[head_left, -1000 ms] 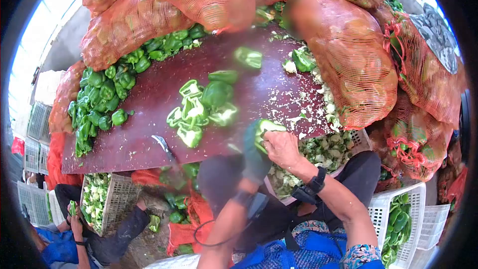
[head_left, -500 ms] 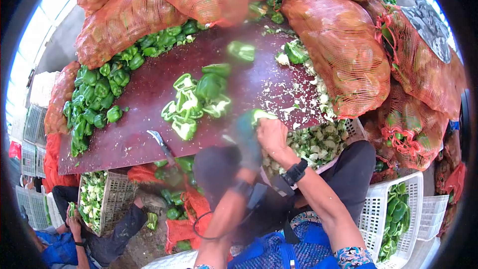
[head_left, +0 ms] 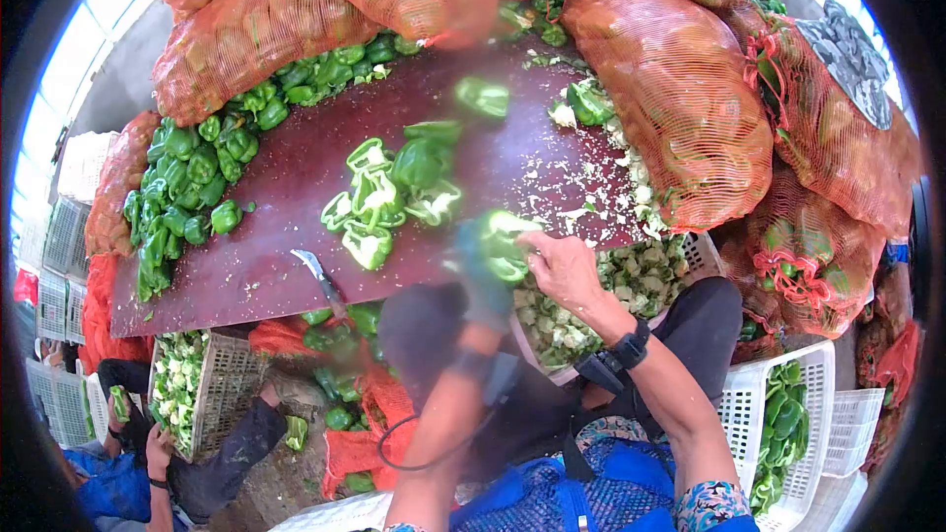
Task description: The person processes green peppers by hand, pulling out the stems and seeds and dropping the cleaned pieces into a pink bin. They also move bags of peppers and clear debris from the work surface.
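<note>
Two hands grip one green pepper (head_left: 505, 241) at the red board's (head_left: 296, 187) near edge.
Head view: the gloved left hand (head_left: 483, 281), blurred, wraps the green pepper from its left. The bare right hand (head_left: 570, 271) closes fingertips on the cut end from the right, just above the basket (head_left: 704, 261) of trimmings. The knife (head_left: 320, 281) lies well apart, leftward.

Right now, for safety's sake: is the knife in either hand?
No, the knife lies on the red board; left hand and right hand hold a green pepper.

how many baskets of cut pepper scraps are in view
2. One basket sits under the near edge of the board, beneath the right hand; the other basket is at lower left by another person's leg. More may be hidden.
</note>
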The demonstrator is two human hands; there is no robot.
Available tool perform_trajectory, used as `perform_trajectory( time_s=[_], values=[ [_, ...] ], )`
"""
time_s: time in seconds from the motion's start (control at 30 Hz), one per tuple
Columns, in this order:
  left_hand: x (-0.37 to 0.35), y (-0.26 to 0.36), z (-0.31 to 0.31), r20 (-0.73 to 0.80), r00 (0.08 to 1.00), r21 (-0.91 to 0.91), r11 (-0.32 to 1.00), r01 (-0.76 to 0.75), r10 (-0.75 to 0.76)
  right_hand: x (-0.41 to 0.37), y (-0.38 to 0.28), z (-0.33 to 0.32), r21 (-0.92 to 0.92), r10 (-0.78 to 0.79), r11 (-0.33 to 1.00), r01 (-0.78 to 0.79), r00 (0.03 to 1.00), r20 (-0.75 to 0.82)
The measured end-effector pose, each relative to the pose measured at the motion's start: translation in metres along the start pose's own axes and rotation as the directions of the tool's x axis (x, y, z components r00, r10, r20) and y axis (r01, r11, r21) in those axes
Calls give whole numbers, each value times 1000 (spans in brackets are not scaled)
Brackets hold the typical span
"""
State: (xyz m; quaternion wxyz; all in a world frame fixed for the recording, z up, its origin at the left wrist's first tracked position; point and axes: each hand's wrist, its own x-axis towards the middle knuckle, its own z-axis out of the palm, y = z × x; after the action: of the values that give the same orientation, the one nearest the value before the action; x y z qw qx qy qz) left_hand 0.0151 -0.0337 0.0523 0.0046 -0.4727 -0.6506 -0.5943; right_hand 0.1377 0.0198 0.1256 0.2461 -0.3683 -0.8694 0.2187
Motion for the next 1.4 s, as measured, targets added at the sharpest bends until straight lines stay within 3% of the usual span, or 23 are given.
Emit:
perform_trajectory(
  time_s=[0.07,0.17,0.2,0.27,0.3,0.4,0.47,0.53,0.67,0.77,0.83,0.9,0.97,1.0,1.07,1.13,1.2,1.4],
  values=[
    [-2,-6,3,0,1000,-27,999,18,-18,4,3,14,-13,32,999,-32,998,48],
    [-7,-13,7,45,969,-326,914,243,-241,8,6,24,-19,72,997,-71,990,123],
    [-8,-14,9,58,941,-426,844,325,-333,9,7,24,86,75,992,-91,983,169],
    [-8,-16,10,49,936,-434,837,334,-348,15,5,17,267,78,952,-150,962,260],
    [-8,-17,10,26,962,-343,901,264,-272,18,4,13,339,82,922,-190,948,308],
    [-4,-10,8,40,955,-385,877,287,-294,28,1,7,419,108,852,-313,889,446],
    [-3,-10,9,98,883,-593,685,422,-460,34,3,6,394,141,837,-379,846,515],
    [-5,-16,12,233,735,-799,305,518,-636,42,10,13,337,65,906,-256,871,487],
    [-10,-20,19,177,794,-741,452,497,-582,56,10,13,93,33,989,-114,788,615],
    [-10,-2,13,161,871,-615,643,456,-464,40,-3,20,-70,45,997,-14,881,472],
    [-4,14,0,179,909,-505,758,414,-377,35,-8,20,-75,-23,996,57,922,386],
    [-8,-7,6,199,858,-598,635,489,-474,32,-15,15,-96,-51,992,84,952,303],
    [-17,-33,18,135,882,-576,689,440,-451,28,-13,21,-201,-83,971,129,972,222],
    [-20,-45,23,68,928,-490,799,350,-365,28,-13,25,-252,-102,957,147,978,182],
    [-14,-36,18,79,918,-486,789,376,-389,32,-8,34,-259,-134,949,180,973,187],
    [-9,-11,7,250,771,-627,510,590,-585,33,-4,38,-291,-164,932,216,967,193],
    [-3,4,-3,200,805,-637,549,540,-559,36,-5,39,-343,-199,903,259,959,200],
    [-2,5,-3,111,853,-711,559,426,-509,33,-8,42,-307,-124,940,147,988,91]
  ],
)
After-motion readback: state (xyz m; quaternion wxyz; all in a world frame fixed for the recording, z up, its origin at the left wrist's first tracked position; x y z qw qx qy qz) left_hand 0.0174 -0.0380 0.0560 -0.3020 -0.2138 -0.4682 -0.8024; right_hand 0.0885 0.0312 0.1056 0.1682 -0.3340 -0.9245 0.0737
